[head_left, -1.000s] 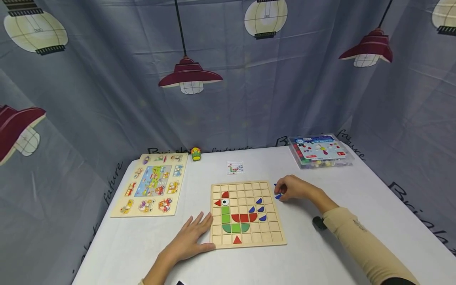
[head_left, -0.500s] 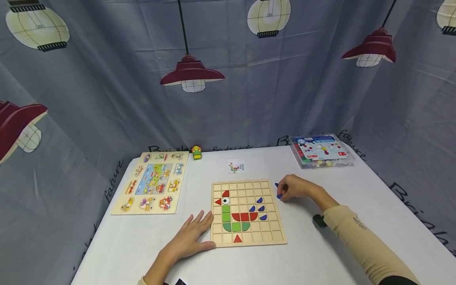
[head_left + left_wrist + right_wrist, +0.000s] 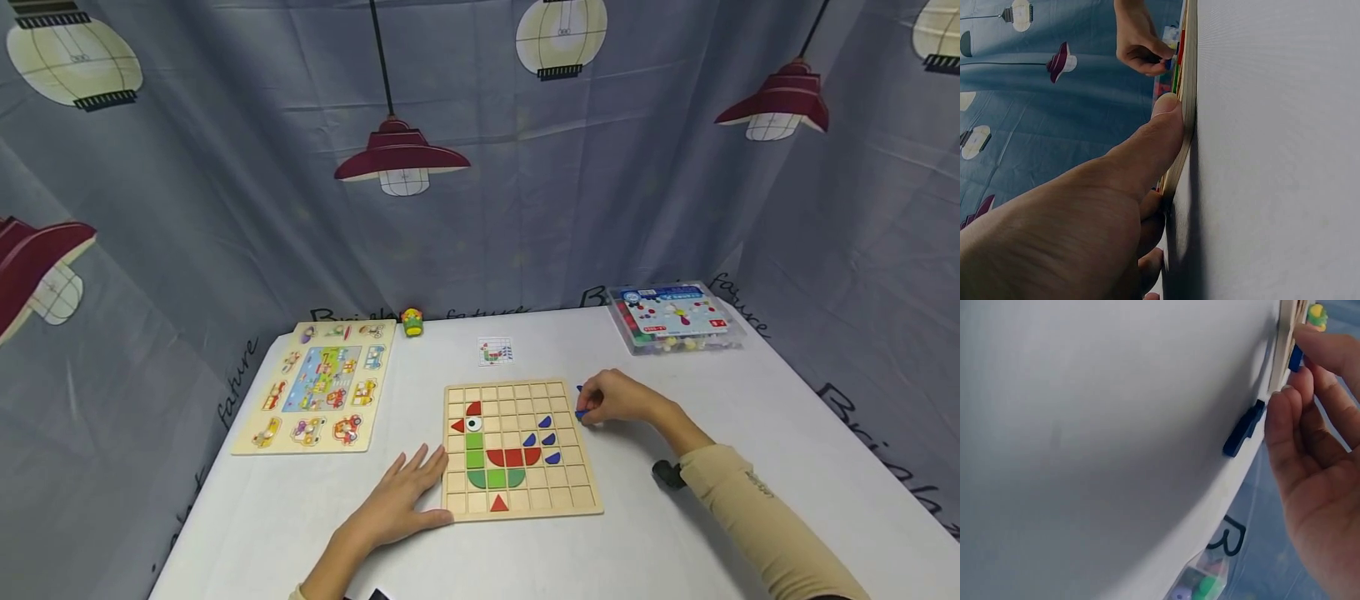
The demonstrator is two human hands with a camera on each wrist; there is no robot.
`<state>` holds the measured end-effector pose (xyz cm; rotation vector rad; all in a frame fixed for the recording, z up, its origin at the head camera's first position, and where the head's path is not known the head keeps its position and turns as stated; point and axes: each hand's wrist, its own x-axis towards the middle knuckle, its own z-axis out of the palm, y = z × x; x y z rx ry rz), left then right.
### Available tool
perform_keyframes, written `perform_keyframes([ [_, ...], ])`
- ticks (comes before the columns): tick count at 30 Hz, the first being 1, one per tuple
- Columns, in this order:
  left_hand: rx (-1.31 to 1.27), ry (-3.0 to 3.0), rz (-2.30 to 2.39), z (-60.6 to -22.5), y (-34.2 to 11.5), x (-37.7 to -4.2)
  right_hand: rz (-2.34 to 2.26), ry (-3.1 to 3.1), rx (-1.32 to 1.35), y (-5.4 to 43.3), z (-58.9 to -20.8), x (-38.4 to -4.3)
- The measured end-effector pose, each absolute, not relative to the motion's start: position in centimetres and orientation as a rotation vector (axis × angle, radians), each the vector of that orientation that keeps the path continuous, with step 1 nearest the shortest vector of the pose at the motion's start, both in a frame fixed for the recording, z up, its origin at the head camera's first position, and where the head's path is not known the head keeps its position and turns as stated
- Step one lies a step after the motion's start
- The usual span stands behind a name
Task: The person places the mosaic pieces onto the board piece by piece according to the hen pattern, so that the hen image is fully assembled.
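Note:
A wooden grid board (image 3: 555, 498) lies on the table, with red, green and blue pieces and a round eye piece forming a bird-like picture. My left hand (image 3: 397, 507) rests flat with fingers spread at the board's left edge. In the left wrist view its thumb (image 3: 1154, 134) touches the board's edge. At the board's upper right side, my right hand (image 3: 617, 397) pinches a small blue piece (image 3: 1296, 357) between thumb and fingertips. Another blue piece (image 3: 1244, 430) lies on the table below that hand in the right wrist view.
A picture card (image 3: 496, 352) lies behind the board. To the left is a wooden vehicle puzzle (image 3: 375, 350), with a small green and yellow figure (image 3: 412, 322) by its far corner. A clear plastic box (image 3: 675, 319) of colourful parts stands at the back right.
My right hand has shifted slightly left toward the board's edge, bringing the pinched blue piece along. My left hand stays in place beside the board.

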<state>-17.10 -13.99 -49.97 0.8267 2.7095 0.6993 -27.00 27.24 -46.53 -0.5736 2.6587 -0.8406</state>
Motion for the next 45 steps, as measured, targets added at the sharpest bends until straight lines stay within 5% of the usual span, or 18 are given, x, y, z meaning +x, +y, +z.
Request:
perform_keyframes([
  [45,0.843,2.716,0.693,-49.9,-14.0,-17.0,-0.909,2.721,-0.288,23.0,-46.6,-26.0],
])
